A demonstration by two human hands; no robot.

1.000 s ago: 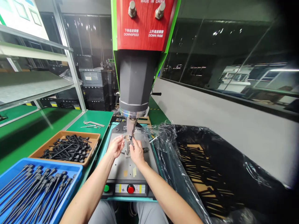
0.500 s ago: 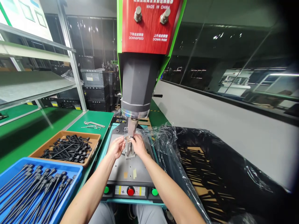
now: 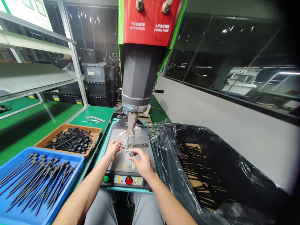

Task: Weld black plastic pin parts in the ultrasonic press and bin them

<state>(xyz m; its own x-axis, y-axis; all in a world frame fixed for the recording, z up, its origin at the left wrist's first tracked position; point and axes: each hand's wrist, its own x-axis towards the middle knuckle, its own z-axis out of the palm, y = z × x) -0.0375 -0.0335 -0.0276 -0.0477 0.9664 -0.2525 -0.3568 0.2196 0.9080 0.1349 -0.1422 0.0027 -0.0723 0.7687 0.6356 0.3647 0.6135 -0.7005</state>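
Observation:
My right hand (image 3: 141, 162) pinches a small black cap-like part (image 3: 131, 153) above the grey machine plate (image 3: 123, 162), a little in front of the metal fixture (image 3: 129, 141). My left hand (image 3: 113, 147) rests at the fixture's left side with its fingers curled; what they hold, if anything, is hidden. The press horn (image 3: 131, 120) hangs just above the fixture, which has clear film around it.
A blue tray (image 3: 14, 215) of long black rods lies at the near left, a brown tray (image 3: 41, 142) of black parts behind it. A black-lined bin (image 3: 211, 175) stands at the right. Green and red buttons (image 3: 128, 180) sit on the machine's front panel.
My right hand has drawn back from the fixture towards me with the small black part in its fingertips. My left hand stays by the fixture.

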